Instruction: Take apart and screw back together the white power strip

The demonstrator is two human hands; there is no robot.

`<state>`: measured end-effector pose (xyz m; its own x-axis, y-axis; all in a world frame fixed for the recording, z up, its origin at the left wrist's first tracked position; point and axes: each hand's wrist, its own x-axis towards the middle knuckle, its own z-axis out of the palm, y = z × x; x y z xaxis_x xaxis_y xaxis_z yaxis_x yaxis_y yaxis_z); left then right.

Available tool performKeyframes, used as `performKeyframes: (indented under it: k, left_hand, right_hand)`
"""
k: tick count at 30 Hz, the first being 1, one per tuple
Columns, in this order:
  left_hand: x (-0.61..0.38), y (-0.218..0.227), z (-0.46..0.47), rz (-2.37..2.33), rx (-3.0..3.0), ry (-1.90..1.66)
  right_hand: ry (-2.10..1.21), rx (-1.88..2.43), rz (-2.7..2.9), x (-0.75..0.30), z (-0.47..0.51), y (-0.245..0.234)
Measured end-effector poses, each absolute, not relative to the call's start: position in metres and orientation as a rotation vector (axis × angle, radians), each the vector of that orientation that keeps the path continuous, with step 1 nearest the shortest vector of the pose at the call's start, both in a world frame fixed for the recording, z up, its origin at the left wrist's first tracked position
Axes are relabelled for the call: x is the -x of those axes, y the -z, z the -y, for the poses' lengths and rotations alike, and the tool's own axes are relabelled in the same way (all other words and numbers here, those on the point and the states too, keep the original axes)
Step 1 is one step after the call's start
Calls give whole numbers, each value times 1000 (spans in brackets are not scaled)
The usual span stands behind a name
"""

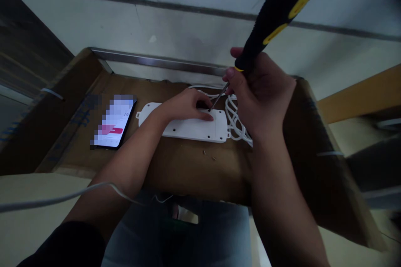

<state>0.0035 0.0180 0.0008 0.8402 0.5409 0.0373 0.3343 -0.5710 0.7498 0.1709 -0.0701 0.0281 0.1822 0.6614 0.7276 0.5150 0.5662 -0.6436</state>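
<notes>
- Cardboard tray [194, 175]: carries the casing, phone and screws.
- White casing [188, 131]: lies mid-tray, holes upward, looped cable [242, 135] at its three o'clock.
- Screwdriver [271, 18]: leans toward one o'clock, tip at a hole along the casing's far edge.
- Right hand [265, 87]: fingers closed on the screwdriver where shaft meets handle.
- Left hand [186, 104]: half-open on the casing, thumb and forefinger parted about the tip, gripping nothing.
- Phone [117, 123]: lit, casing's nine o'clock.
- Two screws [204, 152]: five o'clock.

The scene is viewed by one head-worn camera, pointed forward and steeply down; the left hand [188, 106] and right hand [265, 89] are seen closely from above, with the cardboard tray [191, 175] framed centrally and the jeans [134, 238] below.
</notes>
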Motion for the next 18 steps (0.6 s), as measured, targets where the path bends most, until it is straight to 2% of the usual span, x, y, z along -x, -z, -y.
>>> performKeyframes:
  k: [18]
  left_hand:
    - [-2, -1, -17, -553, -2199, -429]
  right_hand:
    - [-289, 956, 1465, -179, 69, -33]
